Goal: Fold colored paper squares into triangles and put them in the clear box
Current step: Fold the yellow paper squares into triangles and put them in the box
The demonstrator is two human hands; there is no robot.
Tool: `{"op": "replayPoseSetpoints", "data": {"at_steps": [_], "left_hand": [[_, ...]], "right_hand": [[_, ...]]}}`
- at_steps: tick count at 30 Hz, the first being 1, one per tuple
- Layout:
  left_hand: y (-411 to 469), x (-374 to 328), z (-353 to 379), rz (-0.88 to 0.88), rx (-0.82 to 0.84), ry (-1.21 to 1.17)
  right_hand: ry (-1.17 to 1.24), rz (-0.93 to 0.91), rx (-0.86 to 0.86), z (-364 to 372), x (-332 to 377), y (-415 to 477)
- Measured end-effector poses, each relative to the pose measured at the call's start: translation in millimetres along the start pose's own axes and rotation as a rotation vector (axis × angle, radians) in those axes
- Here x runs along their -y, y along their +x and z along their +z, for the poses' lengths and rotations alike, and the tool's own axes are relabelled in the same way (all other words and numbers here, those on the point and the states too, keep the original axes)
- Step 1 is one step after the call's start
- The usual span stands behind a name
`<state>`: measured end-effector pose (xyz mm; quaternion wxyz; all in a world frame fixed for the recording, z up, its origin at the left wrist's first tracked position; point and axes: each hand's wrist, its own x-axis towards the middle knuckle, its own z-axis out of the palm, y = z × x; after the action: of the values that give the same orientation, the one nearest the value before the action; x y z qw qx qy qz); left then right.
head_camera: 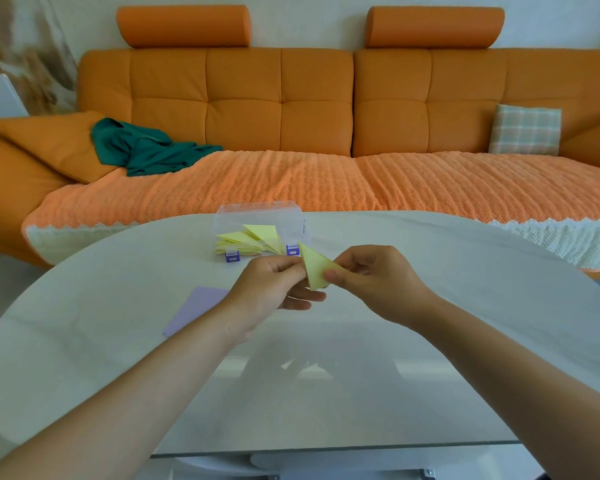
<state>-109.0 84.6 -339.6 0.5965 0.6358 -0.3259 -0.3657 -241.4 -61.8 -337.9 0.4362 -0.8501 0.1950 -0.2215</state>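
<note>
Left hand point(278, 282) and right hand point(371, 278) both pinch one yellow folded triangle point(314, 268), held above the surface point(465, 306), just in front of the clear box point(260, 216). Box holds more yellow triangles point(246, 239). Lilac paper square point(198, 308) lies flat, nearer than the box, under the left wrist.

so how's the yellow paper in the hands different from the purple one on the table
The yellow paper is folded into a triangle; the purple paper lies flat, seemingly unfolded. The yellow paper is pinched above the table by the left hand and right hand; the purple paper rests on it. Both are plain coloured sheets.
</note>
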Motion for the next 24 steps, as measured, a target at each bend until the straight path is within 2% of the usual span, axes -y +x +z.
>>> {"op": "replayPoseSetpoints", "data": {"at_steps": [9, 15, 21, 24], "left_hand": [[1, -1, -2, -0.024, -0.082, -0.082], [-1, 0, 0, -0.001, -0.025, -0.074], [-2, -5, -2, -0.008, 0.077, -0.099], [-1, -6, -1, 0.044, 0.031, -0.031]], "right_hand": [[0.025, -0.097, 0.073, -9, 8, -5], [0.049, 0.041, 0.017, -5, 8, -3], [0.065, 0.1, -0.019, -5, 12, -4], [0.074, 0.106, -0.013, -5, 15, -5]]}}
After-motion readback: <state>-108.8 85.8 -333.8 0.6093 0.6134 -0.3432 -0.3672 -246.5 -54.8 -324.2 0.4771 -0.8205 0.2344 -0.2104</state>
